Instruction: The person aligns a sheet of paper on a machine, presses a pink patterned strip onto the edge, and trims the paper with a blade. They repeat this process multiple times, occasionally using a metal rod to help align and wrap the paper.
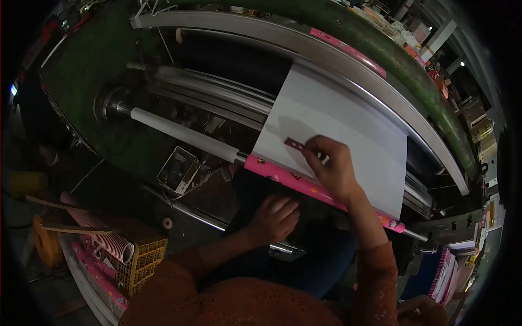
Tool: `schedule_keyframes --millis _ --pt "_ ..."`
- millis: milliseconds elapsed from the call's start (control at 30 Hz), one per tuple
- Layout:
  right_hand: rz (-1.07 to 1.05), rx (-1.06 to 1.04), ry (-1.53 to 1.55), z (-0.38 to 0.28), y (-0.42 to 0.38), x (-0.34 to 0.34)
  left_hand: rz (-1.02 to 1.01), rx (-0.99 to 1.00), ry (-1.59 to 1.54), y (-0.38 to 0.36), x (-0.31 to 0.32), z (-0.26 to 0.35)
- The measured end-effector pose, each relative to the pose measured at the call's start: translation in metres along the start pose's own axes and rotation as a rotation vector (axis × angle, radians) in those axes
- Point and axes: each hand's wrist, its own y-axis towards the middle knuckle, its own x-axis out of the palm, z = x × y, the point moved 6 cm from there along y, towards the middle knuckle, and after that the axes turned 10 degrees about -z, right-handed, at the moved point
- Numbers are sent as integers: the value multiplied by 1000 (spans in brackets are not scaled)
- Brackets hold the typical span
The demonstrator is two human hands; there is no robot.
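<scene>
Over the white sheet, my right hand pinches a small dark red strip with pale spots or holes. The strip casts a shadow on the sheet. Along the sheet's near edge lies a pink printed roll on a metal shaft, below my right hand. My left hand is in front of the roll, near my lap, with its fingers curled together; whether anything is in them is hidden.
A bare white tube continues the shaft to the left. Long metal rollers and a curved metal bar lie beyond. A small open box sits below the tube. A yellow crate stands at lower left.
</scene>
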Motion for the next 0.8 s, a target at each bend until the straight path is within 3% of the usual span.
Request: schedule_keyframes --millis 33,167,267,433,567,733,800 --pt "-25 -1 -10 11 26 11 92 91 53 8 -16 8" --pt "-53 -12 -91 32 78 42 55 14 164 48 -59 4" --pt "-100 -33 -187 29 84 51 -95 -73 187 61 -64 -14" --pt "-130 -26 -305 19 91 53 -307 22 388 71 -49 -29" --pt "-451 -105 -690 4 118 70 -310 38 370 74 -46 -31" --pt "-318 -220 -618 13 90 51 -354 4 352 75 -42 -31" --pt "-331 -147 -610 34 55 22 -391 4 364 70 -37 -30"
